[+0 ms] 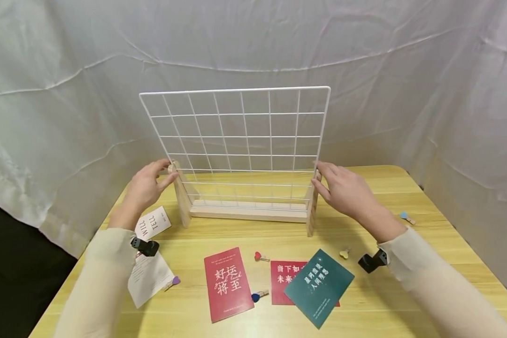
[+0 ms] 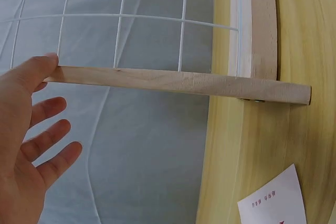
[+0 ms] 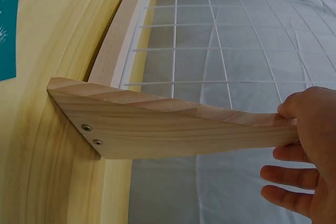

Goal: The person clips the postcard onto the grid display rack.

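Observation:
A white wire grid panel (image 1: 245, 136) leans back in a wooden stand (image 1: 249, 213) with two side supports joined by a crossbar. My left hand (image 1: 147, 185) pinches the upper end of the left side support (image 2: 173, 81) between thumb and forefinger, its other fingers spread apart beside the wood. On the opposite side, my right hand (image 1: 344, 190) grips the top of the right side support (image 3: 173, 127), thumb on the front edge. Two screws show low on that support in the right wrist view. The grid's lower edge sits along the crossbar.
Before the stand lie a red card (image 1: 229, 284), a green card (image 1: 319, 288) overlapping another red card (image 1: 282, 284), and white cards (image 1: 153, 223) at left. Small clothespins are scattered about, including a purple one (image 1: 172, 282) and a blue-topped one (image 1: 407, 218). Pale cloth hangs behind.

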Demonstrator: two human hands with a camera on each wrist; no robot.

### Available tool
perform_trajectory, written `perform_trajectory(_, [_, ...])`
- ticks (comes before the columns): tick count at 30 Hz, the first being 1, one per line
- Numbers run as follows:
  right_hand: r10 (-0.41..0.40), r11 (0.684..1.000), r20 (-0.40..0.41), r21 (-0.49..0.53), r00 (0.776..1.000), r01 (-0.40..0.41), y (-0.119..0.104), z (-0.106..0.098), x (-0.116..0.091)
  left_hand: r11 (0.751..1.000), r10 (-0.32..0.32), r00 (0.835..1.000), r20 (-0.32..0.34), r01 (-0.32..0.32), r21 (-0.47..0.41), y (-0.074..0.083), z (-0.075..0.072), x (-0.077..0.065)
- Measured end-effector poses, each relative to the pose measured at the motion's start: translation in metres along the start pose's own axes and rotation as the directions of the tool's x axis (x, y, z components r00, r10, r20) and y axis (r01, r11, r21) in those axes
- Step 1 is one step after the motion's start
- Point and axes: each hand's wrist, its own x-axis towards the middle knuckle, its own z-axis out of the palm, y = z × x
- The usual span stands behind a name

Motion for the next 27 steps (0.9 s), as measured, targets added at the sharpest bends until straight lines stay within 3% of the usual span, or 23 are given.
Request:
perform_trajectory(10, [0.03, 0.999, 0.026, 0.023, 0.999, -0.03, 0.012, -0.005, -0.01, 0.997, 0.069, 0.994, -0.083, -0.065, 0.052, 0.015, 0.009, -0.014])
perform_trajectory(16, [0.053, 0.999, 0.034, 0.007, 0.998, -0.053, 0.022, -0.008, -0.016, 0.983, 0.158, 0.981, -0.11, -0.146, 0.11, 0.027, 0.008, -0.018])
perform_trajectory(27, [0.063, 0.998, 0.055, -0.014, 0.996, -0.062, 0.039, -0.02, -0.028, 0.918, 0.365, 0.91, -0.197, -0.316, 0.24, 0.044, 0.012, -0.02])
